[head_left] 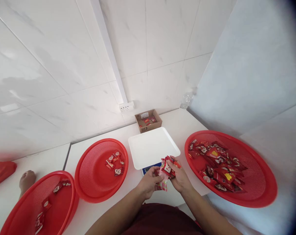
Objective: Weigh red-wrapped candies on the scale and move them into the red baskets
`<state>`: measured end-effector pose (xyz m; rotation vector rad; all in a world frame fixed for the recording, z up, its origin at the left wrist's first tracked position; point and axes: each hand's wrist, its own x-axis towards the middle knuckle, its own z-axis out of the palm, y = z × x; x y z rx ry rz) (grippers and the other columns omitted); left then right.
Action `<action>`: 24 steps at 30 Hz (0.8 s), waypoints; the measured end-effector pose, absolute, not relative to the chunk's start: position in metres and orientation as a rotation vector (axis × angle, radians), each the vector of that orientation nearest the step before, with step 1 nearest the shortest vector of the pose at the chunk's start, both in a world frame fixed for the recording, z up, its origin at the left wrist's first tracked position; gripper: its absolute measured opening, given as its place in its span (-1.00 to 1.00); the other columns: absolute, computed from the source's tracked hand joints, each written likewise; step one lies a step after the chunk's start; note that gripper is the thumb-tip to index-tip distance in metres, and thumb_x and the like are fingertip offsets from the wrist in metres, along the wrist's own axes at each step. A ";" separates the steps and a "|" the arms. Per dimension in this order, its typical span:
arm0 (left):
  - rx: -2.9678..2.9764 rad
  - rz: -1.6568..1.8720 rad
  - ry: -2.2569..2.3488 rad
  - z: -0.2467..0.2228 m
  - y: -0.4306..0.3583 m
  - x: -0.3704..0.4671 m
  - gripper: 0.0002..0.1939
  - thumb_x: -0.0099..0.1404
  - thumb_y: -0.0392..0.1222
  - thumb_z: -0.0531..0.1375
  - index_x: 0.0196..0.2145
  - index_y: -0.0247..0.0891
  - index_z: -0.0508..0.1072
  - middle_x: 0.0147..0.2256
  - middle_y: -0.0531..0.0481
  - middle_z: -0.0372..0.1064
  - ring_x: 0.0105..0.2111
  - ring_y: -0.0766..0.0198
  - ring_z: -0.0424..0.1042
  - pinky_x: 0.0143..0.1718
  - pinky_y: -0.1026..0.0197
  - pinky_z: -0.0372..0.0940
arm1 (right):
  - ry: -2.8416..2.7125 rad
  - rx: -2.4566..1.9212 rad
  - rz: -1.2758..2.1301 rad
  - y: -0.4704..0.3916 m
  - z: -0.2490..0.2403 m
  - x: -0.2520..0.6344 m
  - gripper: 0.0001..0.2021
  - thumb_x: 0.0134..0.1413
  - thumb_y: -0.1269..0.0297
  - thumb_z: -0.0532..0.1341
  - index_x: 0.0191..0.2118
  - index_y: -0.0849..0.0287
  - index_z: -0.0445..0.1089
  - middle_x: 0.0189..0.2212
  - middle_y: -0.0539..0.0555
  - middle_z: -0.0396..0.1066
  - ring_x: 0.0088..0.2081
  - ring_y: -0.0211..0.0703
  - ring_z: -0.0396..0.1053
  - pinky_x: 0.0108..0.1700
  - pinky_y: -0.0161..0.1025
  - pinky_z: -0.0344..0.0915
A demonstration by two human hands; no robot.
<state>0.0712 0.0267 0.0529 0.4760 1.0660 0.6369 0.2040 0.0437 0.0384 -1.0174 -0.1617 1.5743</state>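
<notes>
Fingers of the left hand (148, 183) and right hand (181, 179) are clamped on wrapped packets (167, 168), seemingly to keep the bunch together. From it, the white tray (152, 147) lies at eleven o'clock, the fullest red basket (258, 184) at three.

White-topped desk (184, 125) against a tiled wall. On it, two red baskets (97, 199) at left, blue scale (148, 169) under white tray (152, 147), cardboard box (150, 126) behind, clear bottle (186, 100) in back corner, larger red basket (257, 176) at right.
</notes>
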 end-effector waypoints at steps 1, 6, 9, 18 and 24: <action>0.480 0.635 1.067 0.054 0.027 0.069 -0.45 -0.13 -0.10 0.37 -0.18 -0.22 0.28 -0.35 0.02 0.33 -0.48 0.38 0.30 -0.41 0.23 0.23 | -0.153 -1.021 1.576 0.044 0.038 0.202 -0.56 -0.31 0.31 0.39 -0.24 0.04 0.23 -0.39 -0.09 0.47 -0.36 -0.22 0.45 -0.38 -0.30 0.40; 0.475 0.641 1.099 0.052 0.025 0.062 -0.58 -0.01 0.02 0.29 -0.27 -0.22 0.26 -0.44 0.09 0.31 -0.56 0.44 0.26 -0.49 0.32 0.19 | -0.141 -1.057 1.540 0.047 0.031 0.199 -0.55 -0.33 0.32 0.39 -0.24 0.03 0.23 -0.39 -0.09 0.48 -0.35 -0.20 0.46 -0.39 -0.28 0.42; 0.383 0.686 1.142 0.048 0.029 0.058 -0.71 0.15 0.02 0.17 -0.33 -0.24 0.23 -0.52 0.09 0.29 -0.63 0.45 0.25 -0.54 0.34 0.18 | -0.108 -1.048 1.444 0.052 0.022 0.208 -0.57 -0.34 0.37 0.39 -0.27 0.03 0.23 -0.40 -0.11 0.48 -0.38 -0.23 0.45 -0.39 -0.27 0.44; 0.311 0.921 1.161 0.040 0.079 0.036 -0.47 0.23 -0.17 0.13 0.11 -0.09 0.03 -0.29 -0.02 0.35 -0.36 0.32 0.44 -0.23 0.23 0.29 | 0.039 -1.074 1.391 0.055 0.002 0.240 -0.73 -0.29 0.47 0.35 -0.38 0.11 0.31 -0.48 -0.07 0.46 -0.46 -0.26 0.43 -0.46 -0.33 0.44; 0.446 0.697 1.158 0.046 0.054 0.044 -0.44 0.12 0.01 0.21 0.04 -0.22 0.20 -0.19 -0.13 0.35 -0.32 0.26 0.42 -0.22 0.18 0.27 | 0.020 -1.096 1.444 0.041 0.014 0.225 -0.65 -0.36 0.44 0.39 -0.35 0.10 0.31 -0.48 -0.08 0.47 -0.45 -0.27 0.42 -0.42 -0.35 0.42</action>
